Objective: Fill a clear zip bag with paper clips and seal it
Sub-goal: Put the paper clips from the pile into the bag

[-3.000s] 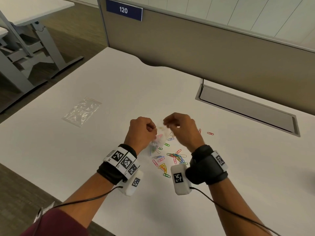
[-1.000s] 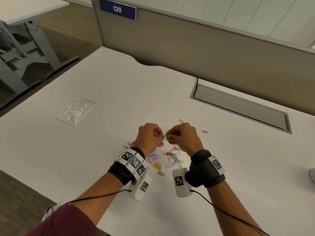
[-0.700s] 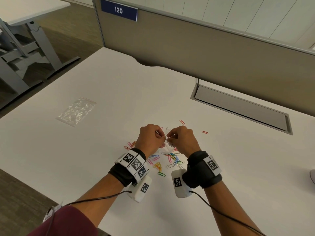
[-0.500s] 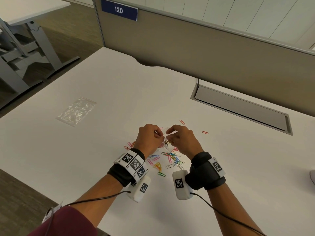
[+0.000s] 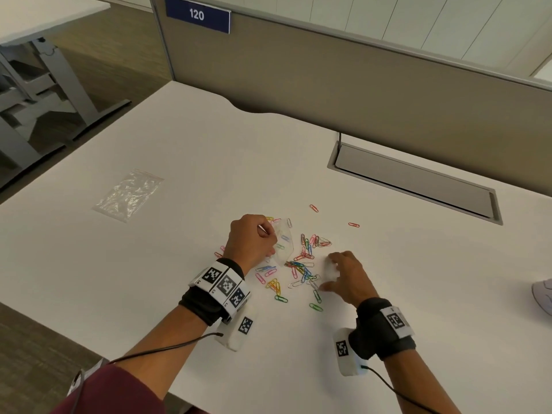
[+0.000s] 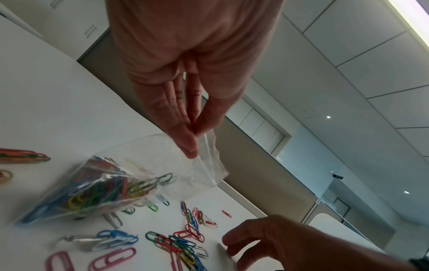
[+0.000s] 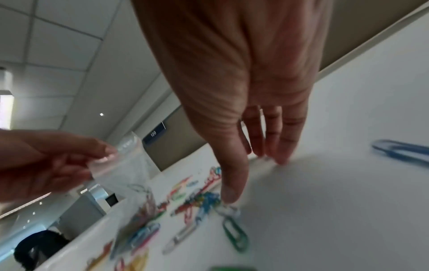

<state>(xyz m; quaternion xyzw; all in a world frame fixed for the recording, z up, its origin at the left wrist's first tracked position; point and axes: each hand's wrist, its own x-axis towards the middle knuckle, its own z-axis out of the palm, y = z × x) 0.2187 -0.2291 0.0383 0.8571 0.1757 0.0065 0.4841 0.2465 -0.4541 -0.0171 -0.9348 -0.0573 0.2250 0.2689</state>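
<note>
My left hand (image 5: 251, 237) pinches the top edge of a small clear zip bag (image 6: 148, 176) between thumb and fingers (image 6: 185, 143). The bag hangs over the table with several coloured paper clips (image 6: 92, 190) in its lower end. More coloured paper clips (image 5: 298, 265) lie scattered on the white table between my hands. My right hand (image 5: 343, 279) is low over the table to the right of the pile, fingers spread, with its thumb tip (image 7: 230, 196) touching a silver clip (image 7: 228, 210). It holds nothing that I can see.
A second clear zip bag (image 5: 130, 194) lies flat at the table's left. A grey cable tray (image 5: 412, 180) is set into the table at the back right, in front of a tan partition (image 5: 328, 79). Two stray red clips (image 5: 313, 208) lie farther back.
My hands were together at the bag's mouth. Now the right hand has let go and dropped right, down to the clips on the table. The left hand still holds the bag.
</note>
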